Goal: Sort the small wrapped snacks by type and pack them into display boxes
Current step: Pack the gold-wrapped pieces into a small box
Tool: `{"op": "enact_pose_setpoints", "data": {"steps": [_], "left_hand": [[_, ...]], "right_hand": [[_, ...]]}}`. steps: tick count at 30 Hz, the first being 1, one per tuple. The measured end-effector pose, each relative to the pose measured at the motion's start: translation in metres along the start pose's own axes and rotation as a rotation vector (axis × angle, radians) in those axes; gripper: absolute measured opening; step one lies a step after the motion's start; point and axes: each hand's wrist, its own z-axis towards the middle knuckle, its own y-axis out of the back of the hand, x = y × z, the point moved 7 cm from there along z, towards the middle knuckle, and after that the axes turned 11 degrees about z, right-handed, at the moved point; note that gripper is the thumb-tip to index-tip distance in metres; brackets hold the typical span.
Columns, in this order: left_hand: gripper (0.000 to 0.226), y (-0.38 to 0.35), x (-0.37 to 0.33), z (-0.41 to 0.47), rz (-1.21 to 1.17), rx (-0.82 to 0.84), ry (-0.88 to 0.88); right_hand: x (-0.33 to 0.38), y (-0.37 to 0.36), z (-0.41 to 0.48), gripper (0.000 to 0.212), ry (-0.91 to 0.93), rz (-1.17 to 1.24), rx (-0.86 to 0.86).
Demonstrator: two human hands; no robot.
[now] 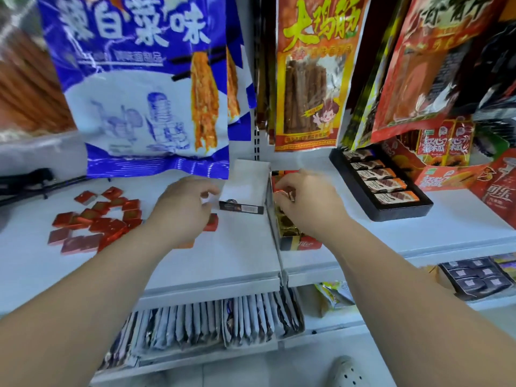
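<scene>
At centre, right hand (305,201) fingers (293,182) pinching a red wrapped snack (282,193) above red display box (300,244), left hand (183,206) fingers curled beside white box (245,188), grip unclear, loose red snacks (95,222) piled on shelf (237,261) at left.

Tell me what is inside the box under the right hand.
Gold-wrapped snacks fill the near end of the box; a red patch shows at the far end. The right hand, pinching a red snack, covers the middle.

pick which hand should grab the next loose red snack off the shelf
Left. The left hand sits right beside the loose red snacks, while the right hand pinches a wrapped snack over the display box.
</scene>
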Motion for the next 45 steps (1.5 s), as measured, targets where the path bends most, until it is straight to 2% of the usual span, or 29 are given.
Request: {"op": "enact_pose_setpoints", "data": {"steps": [3,5,9,11,14,17,20,25,29,33,35,39,45], "left_hand": [[0.028,0.013,0.04,-0.017,-0.136,0.097,0.129],[0.03,0.015,0.059,-0.029,-0.198,0.128,0.15],[0.05,0.003,0.067,-0.048,-0.154,0.227,0.067],[0.054,-0.004,0.064,-0.049,-0.073,0.238,-0.007],[0.043,-0.01,0.057,-0.043,-0.003,0.205,-0.106],[0.032,-0.011,0.055,-0.036,-0.032,0.176,-0.115],[0.031,-0.012,0.057,-0.031,-0.076,0.186,-0.111],[0.031,-0.014,0.063,-0.028,-0.132,0.232,-0.091],[0.034,-0.016,0.058,-0.031,-0.133,0.275,-0.128],[0.046,-0.019,0.05,-0.035,-0.133,0.319,-0.161],[0.048,-0.019,0.048,-0.036,-0.112,0.333,-0.17],[0.042,-0.021,0.046,-0.038,-0.1,0.356,-0.197],[0.043,-0.023,0.045,-0.038,-0.128,0.361,-0.187]], "right_hand": [[0.035,-0.02,-0.007,0.022,0.092,0.044,0.116],[0.053,-0.04,-0.013,0.027,0.13,0.067,0.208],[0.069,-0.082,-0.019,0.042,0.096,0.086,0.345],[0.075,-0.098,-0.019,0.046,0.072,0.09,0.375],[0.081,-0.115,-0.014,0.038,0.079,0.086,0.372],[0.082,-0.124,-0.007,0.028,0.096,0.057,0.327],[0.077,-0.129,-0.004,0.033,0.086,0.029,0.305],[0.075,-0.121,-0.003,0.014,0.1,0.113,0.264],[0.067,-0.109,-0.011,0.027,0.039,0.049,0.356],[0.063,-0.096,-0.021,0.075,0.022,-0.055,0.547],[0.062,-0.093,-0.025,0.071,0.076,-0.062,0.616],[0.062,-0.091,-0.025,0.024,0.145,-0.138,0.57],[0.064,-0.087,-0.022,0.058,0.117,-0.233,0.48]]}}
